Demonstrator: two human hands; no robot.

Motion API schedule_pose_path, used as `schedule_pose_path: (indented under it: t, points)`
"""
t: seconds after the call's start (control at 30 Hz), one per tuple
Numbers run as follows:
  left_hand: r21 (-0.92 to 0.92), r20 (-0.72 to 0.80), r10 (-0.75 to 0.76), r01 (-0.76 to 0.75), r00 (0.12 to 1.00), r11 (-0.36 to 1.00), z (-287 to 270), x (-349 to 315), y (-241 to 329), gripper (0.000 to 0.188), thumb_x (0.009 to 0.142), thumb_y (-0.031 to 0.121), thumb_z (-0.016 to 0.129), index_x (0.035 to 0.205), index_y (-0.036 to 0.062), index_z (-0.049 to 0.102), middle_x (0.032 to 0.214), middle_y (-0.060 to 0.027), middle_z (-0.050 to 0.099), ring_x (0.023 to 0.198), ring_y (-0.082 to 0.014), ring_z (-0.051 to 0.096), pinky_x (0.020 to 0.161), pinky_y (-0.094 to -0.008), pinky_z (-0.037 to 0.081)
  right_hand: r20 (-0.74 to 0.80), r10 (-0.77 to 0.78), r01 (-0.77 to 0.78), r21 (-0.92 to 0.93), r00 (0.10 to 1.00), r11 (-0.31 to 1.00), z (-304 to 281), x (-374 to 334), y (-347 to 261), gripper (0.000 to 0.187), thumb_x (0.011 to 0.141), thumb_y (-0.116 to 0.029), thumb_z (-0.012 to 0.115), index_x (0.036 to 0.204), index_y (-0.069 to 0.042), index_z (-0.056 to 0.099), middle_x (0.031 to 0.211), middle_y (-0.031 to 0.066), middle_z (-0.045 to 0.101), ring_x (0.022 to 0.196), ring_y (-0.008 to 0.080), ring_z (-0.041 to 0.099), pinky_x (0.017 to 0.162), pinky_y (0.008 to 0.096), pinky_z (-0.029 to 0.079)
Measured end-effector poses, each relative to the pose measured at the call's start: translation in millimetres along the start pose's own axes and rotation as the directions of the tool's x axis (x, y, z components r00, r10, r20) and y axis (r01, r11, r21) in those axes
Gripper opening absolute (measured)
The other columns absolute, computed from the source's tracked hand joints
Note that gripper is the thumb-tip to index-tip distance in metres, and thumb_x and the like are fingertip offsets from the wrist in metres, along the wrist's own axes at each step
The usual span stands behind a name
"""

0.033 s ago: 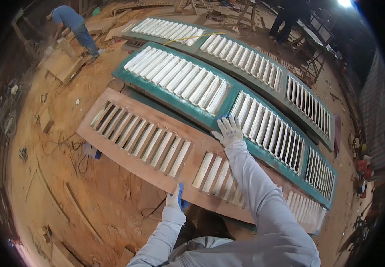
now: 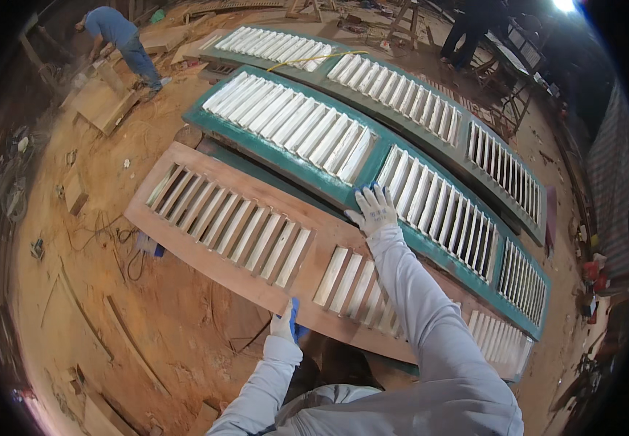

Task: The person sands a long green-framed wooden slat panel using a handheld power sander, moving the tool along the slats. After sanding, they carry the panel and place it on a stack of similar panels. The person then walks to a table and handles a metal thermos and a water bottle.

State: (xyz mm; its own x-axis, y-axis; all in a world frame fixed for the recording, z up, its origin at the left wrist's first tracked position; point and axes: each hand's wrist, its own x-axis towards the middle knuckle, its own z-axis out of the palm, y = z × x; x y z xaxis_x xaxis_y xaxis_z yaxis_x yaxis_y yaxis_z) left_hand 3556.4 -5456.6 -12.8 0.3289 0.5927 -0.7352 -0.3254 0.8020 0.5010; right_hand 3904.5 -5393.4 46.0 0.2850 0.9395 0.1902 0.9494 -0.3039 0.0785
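Note:
A bare reddish-brown louvered shutter (image 2: pixel 220 272) with pale slats lies across in front of me. My left hand (image 2: pixel 283 323), in a white glove with a blue palm, grips its near edge. Over the far edge of this shutter reaches my right hand (image 2: pixel 375 209), gloved the same way. Its fingers are stretched out and rest on the frame of a teal louvered shutter (image 2: pixel 271 166) with whitish slats, lying just beyond. My right forearm covers part of the brown shutter's middle slats.
Farther back lies a grey-green louvered shutter (image 2: pixel 394 78) with a yellow cord (image 2: pixel 314 59) across it. A person in blue (image 2: pixel 122 45) bends over wooden blocks (image 2: pixel 104 102) at the far left. Another person's dark legs (image 2: pixel 463 43) stand far right. Wood strips (image 2: pixel 136 345) litter the dirt floor.

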Motion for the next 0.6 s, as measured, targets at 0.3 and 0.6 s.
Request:
schedule_pose_path:
  t: [0.3,0.6]
  points:
    - [0.474,0.034,-0.167,0.131,0.985,0.871,19,-15,-20,0.065,0.091,0.062,0.059,0.119,0.0038,0.063,0.103,-0.0137,0.07,0.087,-0.0282,0.071,0.071,-0.042,0.061,-0.16,0.245,-0.21,0.209,0.956,0.955,-13,-103,63,0.055,0.094,-0.047,0.056,0.136,-0.012,0.056,0.144,0.0116,0.052,0.141,0.0332,0.037,0.12,0.0517,0.021]
    - [0.308,0.092,-0.147,0.112,0.985,0.945,96,28,-173,0.064,0.095,0.067,0.045,0.128,0.0133,0.056,0.115,-0.0072,0.067,0.097,-0.0279,0.066,0.073,-0.051,0.056,-0.492,0.716,-0.796,0.075,0.495,0.601,14,-327,401,0.047,0.091,-0.041,0.063,0.123,-0.007,0.061,0.131,0.0146,0.057,0.133,0.0356,0.044,0.117,0.0537,0.025]
